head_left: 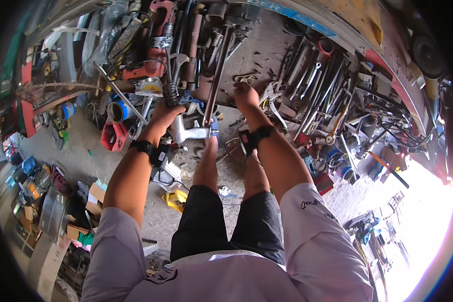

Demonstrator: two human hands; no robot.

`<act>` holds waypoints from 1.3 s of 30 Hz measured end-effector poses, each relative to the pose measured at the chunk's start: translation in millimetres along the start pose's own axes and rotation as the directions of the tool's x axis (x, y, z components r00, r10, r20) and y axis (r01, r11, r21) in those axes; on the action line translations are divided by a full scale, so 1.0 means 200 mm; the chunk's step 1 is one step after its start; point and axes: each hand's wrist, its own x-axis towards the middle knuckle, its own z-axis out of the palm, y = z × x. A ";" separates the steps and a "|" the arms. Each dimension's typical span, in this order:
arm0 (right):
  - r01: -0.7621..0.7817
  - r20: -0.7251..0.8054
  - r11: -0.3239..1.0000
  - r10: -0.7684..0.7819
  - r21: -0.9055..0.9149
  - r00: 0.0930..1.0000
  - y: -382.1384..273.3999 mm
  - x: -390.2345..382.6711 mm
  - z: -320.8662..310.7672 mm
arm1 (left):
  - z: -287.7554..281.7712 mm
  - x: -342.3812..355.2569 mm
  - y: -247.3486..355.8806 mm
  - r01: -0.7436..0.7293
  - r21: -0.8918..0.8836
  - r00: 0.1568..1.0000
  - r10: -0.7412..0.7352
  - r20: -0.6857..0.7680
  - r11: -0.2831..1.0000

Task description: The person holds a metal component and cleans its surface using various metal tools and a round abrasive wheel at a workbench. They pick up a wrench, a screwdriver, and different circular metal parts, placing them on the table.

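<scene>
My left hand (165,120) is closed around the lower end of a dark part with a ribbed, spring-like sleeve (171,93). Just below that hand is a bent silver metal piece (189,133); whether the two are joined I cannot tell. Over the worktop, my right hand (245,98) has its fingers curled in, and anything inside them is hidden. A small metal piece (245,79) lies just beyond its fingertips. Locking pliers (273,103) rest to the right of this hand. Between my hands, a long dark metal bar (217,75) runs toward me past the bench edge.
A red power tool (148,69) lies beyond my left hand. Wrenches (312,79) and rods crowd the bench's right side. Blue cans (118,111) and a red container (114,136) stand at left. On the floor are a yellow object (174,200) and cardboard boxes (95,198).
</scene>
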 end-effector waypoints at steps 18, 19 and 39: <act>-0.579 -0.039 0.813 0.582 0.064 0.813 0.14 -0.15 -0.24 | 0.47 0.12 0.05 0.037 0.011 0.999 -0.036 -0.040 0.999; -0.576 -0.062 0.814 0.580 0.074 0.812 0.15 -0.15 -0.28 | 0.44 0.10 0.08 0.059 -0.028 0.998 -0.059 0.029 0.998; 0.190 0.480 0.920 -0.346 0.344 0.806 -0.77 -0.02 -0.18 | -0.22 -0.46 0.19 -0.044 -0.762 0.993 0.109 0.035 0.646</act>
